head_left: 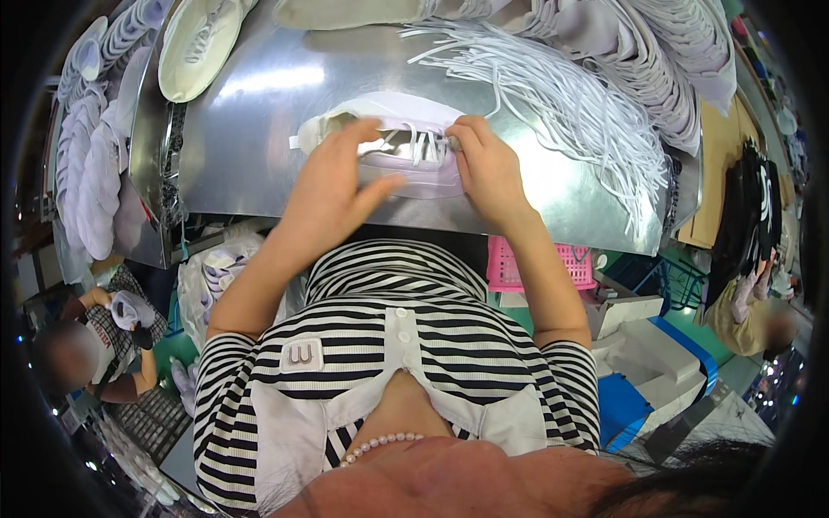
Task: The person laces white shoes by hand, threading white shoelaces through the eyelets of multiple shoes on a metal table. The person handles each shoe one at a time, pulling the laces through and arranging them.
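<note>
A white shoe upper (420,179) lies on its side across the shiny metal table (250,164), right in front of me. White shoelace (421,145) crosses its opening in several rows. Over the left part of the upper is my left hand (338,177), thumb spread away from the fingers; its fingertips are slightly blurred near a loose stretch of lace. At the right end of the lacing my right hand (490,168) is closed in a pinch. A small greyish thing (452,143) shows at its fingertips, too small to name.
A large bundle of loose white laces (561,95) spreads over the table's right side. Stacked white uppers (665,69) line the back right. One laced upper (200,47) lies back left, with more uppers (86,173) beyond the left edge. A pink basket (509,263) stands below the table; co-workers sit either side.
</note>
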The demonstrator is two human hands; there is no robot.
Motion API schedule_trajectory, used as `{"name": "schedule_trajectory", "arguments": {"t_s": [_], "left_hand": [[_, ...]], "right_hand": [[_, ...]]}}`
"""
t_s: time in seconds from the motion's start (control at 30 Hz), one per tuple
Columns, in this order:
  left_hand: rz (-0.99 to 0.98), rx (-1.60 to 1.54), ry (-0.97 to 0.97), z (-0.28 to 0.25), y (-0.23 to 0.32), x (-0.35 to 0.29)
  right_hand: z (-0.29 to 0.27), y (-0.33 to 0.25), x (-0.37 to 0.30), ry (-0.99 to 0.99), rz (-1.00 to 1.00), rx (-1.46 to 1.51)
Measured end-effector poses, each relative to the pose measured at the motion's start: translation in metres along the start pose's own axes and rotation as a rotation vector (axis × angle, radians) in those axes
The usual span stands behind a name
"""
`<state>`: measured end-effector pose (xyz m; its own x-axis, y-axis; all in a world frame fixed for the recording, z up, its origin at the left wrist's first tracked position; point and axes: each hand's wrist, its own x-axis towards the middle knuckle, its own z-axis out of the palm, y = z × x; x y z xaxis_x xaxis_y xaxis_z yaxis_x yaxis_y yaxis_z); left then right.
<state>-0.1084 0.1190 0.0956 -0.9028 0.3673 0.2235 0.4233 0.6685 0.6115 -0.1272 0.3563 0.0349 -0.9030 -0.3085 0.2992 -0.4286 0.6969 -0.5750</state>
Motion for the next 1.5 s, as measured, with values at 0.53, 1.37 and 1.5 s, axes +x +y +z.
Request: {"name": "schedule_trajectory", "arguments": {"t_s": [0.53,1.37,1.5], "left_hand": [[0.075,-0.03,-0.073,0.037,-0.023,0.027],[-0.057,-0.182,-0.229,0.041,-0.067,0.033],[-0.134,-0.2,-0.372,0.036,-0.063,0.052]], "right_hand": [[-0.026,-0.055,-0.082,-0.276,0.601,0.515],[0.021,-0.033,-0.04,-0.128,0.628,0.966],[0.039,-0.016,0.002,0.258,0.516,0.902]]}}
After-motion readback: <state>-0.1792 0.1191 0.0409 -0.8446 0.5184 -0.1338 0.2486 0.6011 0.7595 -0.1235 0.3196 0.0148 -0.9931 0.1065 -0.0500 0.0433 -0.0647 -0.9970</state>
